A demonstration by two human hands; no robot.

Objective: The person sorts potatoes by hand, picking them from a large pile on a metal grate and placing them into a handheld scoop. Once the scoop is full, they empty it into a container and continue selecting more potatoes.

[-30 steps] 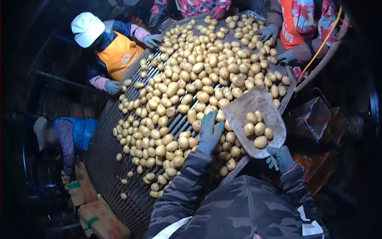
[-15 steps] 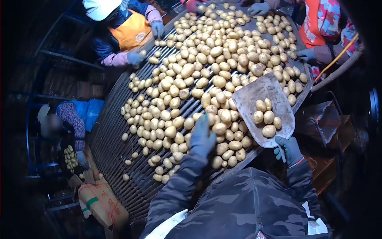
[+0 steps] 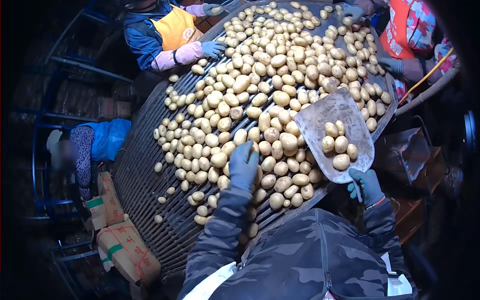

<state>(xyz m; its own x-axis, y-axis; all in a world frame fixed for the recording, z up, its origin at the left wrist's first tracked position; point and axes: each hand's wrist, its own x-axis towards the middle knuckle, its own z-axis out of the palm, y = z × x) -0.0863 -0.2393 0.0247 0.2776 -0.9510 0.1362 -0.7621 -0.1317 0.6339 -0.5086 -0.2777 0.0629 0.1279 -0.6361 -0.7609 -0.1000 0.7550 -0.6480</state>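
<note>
My right hand, gloved, is closed around the short handle of a flat metal scoop. Several potatoes lie in the scoop near its handle end. Its front edge rests against the heap of potatoes spread over the slatted table. My left hand, also gloved, reaches over the near side of the heap with thumb and fingers apart. Its fingertips touch potatoes there; those beneath the palm are hidden.
Dark slats form the table's surface at left. Tied cardboard boxes stand beside it. A person in an orange apron works at the far left; another in a red apron is at far right. A yellow cord runs along the right.
My left hand has moved slightly left and nearer over the potatoes. The scoop stays almost in place. The person at left has shifted their hands, and a second box shows beside the table.
</note>
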